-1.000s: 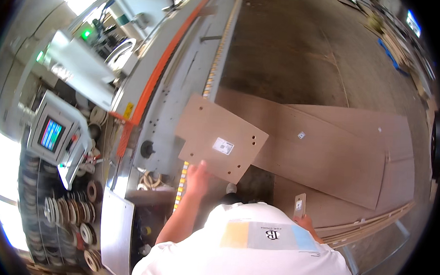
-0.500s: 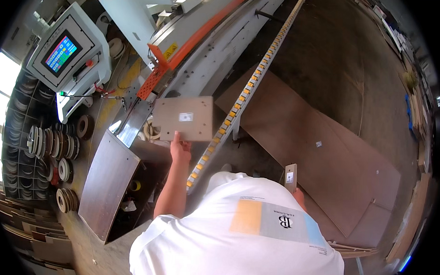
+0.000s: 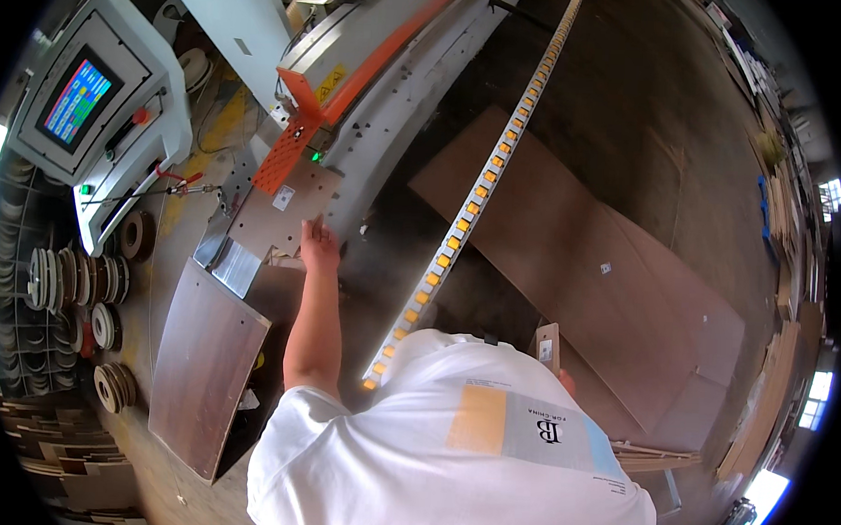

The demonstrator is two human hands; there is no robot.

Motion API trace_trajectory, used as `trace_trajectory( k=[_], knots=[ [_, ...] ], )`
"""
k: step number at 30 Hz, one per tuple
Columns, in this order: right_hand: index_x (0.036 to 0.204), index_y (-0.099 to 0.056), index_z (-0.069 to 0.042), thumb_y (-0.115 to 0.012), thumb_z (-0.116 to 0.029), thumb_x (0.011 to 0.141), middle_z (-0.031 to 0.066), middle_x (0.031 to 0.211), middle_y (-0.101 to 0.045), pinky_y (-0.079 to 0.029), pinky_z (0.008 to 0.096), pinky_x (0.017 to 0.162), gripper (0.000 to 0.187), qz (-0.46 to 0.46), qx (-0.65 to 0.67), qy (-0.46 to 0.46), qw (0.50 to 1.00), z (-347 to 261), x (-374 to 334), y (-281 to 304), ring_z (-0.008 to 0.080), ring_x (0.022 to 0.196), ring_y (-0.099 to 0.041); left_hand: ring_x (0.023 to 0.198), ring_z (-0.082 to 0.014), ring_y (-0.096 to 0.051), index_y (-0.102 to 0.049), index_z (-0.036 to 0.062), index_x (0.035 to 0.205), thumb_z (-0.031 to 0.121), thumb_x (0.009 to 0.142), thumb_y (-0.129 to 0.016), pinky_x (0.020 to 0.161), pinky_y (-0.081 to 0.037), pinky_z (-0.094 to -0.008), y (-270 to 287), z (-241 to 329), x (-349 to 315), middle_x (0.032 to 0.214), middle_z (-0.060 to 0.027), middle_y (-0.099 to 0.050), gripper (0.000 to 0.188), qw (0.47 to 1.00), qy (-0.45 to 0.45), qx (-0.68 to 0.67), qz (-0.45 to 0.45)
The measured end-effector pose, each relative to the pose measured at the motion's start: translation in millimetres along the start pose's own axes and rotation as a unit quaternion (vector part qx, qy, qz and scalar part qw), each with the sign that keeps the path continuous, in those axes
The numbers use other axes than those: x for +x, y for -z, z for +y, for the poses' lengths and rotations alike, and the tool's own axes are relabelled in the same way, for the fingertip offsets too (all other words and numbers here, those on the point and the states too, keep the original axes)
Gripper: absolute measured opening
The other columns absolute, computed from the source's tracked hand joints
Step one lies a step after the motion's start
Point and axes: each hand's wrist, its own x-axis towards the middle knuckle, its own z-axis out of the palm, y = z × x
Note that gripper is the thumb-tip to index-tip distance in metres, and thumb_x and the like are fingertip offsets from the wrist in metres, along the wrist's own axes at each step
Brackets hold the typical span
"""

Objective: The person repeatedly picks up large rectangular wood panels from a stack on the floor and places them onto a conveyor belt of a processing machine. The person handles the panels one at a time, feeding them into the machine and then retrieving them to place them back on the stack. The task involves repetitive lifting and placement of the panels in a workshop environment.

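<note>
Head view: clock directions run from the picture's centre, nearest things first.
Right hand (image 3: pixel 566 382): at four o'clock, mostly hidden by the white printed shirt (image 3: pixel 394 449), gripping a narrow tan board strip (image 3: pixel 542 342) that sticks up with a white label showing.
Left hand (image 3: pixel 319 246): at nine o'clock, arm outstretched, fingers at the near edge of a flat brown drilled board (image 3: pixel 296 218) with a white label — whether the thumb closes on it, I cannot tell.
Board's place: toward ten o'clock, at the end of the pale grey metal machine bed (image 3: pixel 389 134), meeting the orange perforated metal bracket (image 3: pixel 287 153).
Change: half a second ago the board was held up clear; now it lies low at the bracket — so the machine, it seems, takes its weight.
Roller rail: a straight white rail with yellow rollers (image 3: pixel 474 209), slanting from seven to one o'clock.
Sheets: large flat brown sheets (image 3: pixel 571 246), at three o'clock.
Control panel: a grey metal box with a lit screen (image 3: pixel 78 97), farther out at ten o'clock.
</note>
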Motion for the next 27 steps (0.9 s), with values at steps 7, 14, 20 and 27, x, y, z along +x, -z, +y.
trace_trajectory(
  k=[7, 14, 20, 27],
  knots=[
    [0.108, -0.068, 0.0, -0.084, -0.035, 0.07, 0.0215, 0.099, -0.073, -0.056, 0.0424, 0.079, 0.054, 0.012, -0.051, 0.007, 0.999, -73.5, -56.3, 8.3, 0.0324, 0.092, -0.072, 0.074, -0.0098, -0.047, -0.06, 0.0124, 0.123, 0.036, 0.104, -0.051, 0.064, -0.041, -0.0264, -44.2, -16.8, 24.8, 0.118, 0.0031, -0.066, 0.032, 0.999, 0.01, 0.01, -0.04],
    [0.113, -0.065, -0.003, -0.082, -0.034, 0.075, 0.0141, 0.087, -0.072, -0.055, 0.0374, 0.06, 0.051, 0.009, 0.044, -0.083, 0.996, -90.8, -115.7, -2.1, 0.0258, 0.068, -0.07, 0.054, -0.0112, -0.045, -0.066, 0.0134, 0.099, 0.035, 0.102, -0.051, 0.047, -0.036, -0.0281, -108.0, -60.6, 75.1, 0.07, 0.0037, -0.055, 0.027, 0.985, 0.097, 0.019, -0.138],
    [0.101, -0.065, -0.005, -0.079, -0.05, 0.071, 0.0187, 0.094, -0.07, -0.053, 0.0438, 0.074, 0.056, 0.102, 0.053, -0.11, 0.987, -40.8, -166.9, -31.4, 0.0352, 0.089, -0.068, 0.055, -0.0098, -0.05, -0.066, 0.009, 0.1, 0.03, 0.096, -0.057, 0.051, -0.043, -0.0263, -115.0, -58.9, 157.9, 0.07, 0.0041, -0.058, 0.023, 0.969, 0.089, 0.124, -0.195],
    [0.096, -0.067, -0.007, -0.077, -0.055, 0.07, 0.017, 0.099, -0.07, -0.051, 0.0447, 0.079, 0.056, 0.161, 0.196, -0.246, 0.935, 38.4, -288.3, -107.2, 0.0361, 0.094, -0.066, 0.06, -0.0072, -0.044, -0.065, 0.0087, 0.1, 0.023, 0.094, -0.064, 0.054, -0.037, -0.0218, -184.6, -219.7, -60.6, 0.079, 0.0031, -0.058, 0.015, 0.829, 0.171, 0.42, -0.328]
  ],
)
